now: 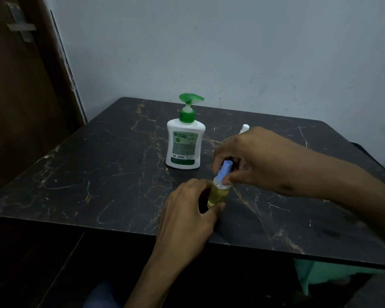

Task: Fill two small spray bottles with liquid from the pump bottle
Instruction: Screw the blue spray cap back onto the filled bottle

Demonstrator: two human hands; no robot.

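Head view: we see 1 small spray bottle (218, 195) upright on the dark marbled table (98, 174), yellowish liquid inside. The left hand (187, 210) grips its body, fingers and thumb curled round it. The right hand (251, 158) pinches the blue spray cap (224, 171) sitting on its neck. The pump bottle (185, 143), white with a green pump, stands just behind. A second white-topped bottle (245, 128) shows partly behind the right hand.
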